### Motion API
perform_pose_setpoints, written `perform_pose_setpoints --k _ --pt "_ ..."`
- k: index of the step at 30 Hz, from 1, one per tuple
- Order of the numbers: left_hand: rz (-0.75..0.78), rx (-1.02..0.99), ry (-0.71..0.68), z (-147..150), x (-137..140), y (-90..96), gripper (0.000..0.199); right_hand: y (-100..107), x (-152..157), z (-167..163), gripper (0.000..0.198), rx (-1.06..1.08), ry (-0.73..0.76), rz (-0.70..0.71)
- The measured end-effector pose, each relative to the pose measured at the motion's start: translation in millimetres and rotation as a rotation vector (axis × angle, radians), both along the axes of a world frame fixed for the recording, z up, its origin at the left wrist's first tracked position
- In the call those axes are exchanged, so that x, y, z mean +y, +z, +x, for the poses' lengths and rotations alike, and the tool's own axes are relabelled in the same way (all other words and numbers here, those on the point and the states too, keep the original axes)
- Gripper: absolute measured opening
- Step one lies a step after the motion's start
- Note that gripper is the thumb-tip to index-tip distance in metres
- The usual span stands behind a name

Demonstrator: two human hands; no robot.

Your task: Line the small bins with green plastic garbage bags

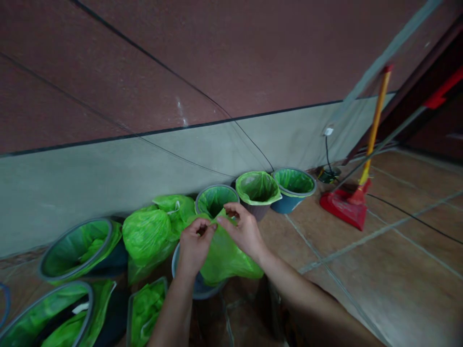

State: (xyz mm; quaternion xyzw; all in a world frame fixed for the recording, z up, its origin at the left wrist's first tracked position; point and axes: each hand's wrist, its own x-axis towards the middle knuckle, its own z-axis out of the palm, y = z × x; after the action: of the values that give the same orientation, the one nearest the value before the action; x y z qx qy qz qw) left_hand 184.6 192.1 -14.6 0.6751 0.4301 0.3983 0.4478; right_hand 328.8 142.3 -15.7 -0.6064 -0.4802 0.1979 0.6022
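A thin green plastic bag hangs from both of my hands over a bucket that it partly hides. My left hand pinches the bag's upper edge between thumb and fingers. Close beside it, my right hand grips the same edge, thumb toward the left hand. Just behind the hands stands a grey-rimmed bin lined with green plastic. To the left of my left hand, a filled green bag sits against the wall.
More lined bins stand along the wall, including a brown one and a blue one. Large lined bins and a rectangular container are at left. A red dustpan and yellow-handled broom stand right. A cable crosses the tiles.
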Motion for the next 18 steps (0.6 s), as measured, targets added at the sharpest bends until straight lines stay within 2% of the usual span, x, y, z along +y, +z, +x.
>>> perform_pose_setpoints --k 2,4,9,12,14,16,18 --pt "0.011 0.021 -0.009 0.9 -1.0 -0.3 0.018 -3.7 1.5 -3.9 0.016 -0.026 0.001 -0.024" --pt "0.023 0.083 -0.004 0.7 -1.4 -0.4 0.019 -7.4 4.5 -4.5 0.015 0.039 0.019 -0.012" --pt "0.079 0.441 -0.056 -3.1 -1.6 0.9 0.015 -5.4 10.6 4.4 0.017 0.397 0.058 0.071" --pt "0.11 0.739 -0.197 -7.2 -4.3 -1.4 0.033 1.7 12.1 17.7 0.017 0.615 -0.026 0.142" --pt "0.133 0.91 -0.313 -10.7 -6.9 -4.7 0.035 5.2 12.3 30.9 0.018 0.698 -0.108 0.198" --pt "0.123 1.045 -0.388 -14.5 -9.0 -7.8 0.033 6.9 11.4 46.6 0.02 0.697 -0.207 0.256" --pt "0.085 1.141 -0.375 -18.4 -9.1 -9.0 0.038 7.2 9.1 62.6 0.021 0.639 -0.306 0.306"
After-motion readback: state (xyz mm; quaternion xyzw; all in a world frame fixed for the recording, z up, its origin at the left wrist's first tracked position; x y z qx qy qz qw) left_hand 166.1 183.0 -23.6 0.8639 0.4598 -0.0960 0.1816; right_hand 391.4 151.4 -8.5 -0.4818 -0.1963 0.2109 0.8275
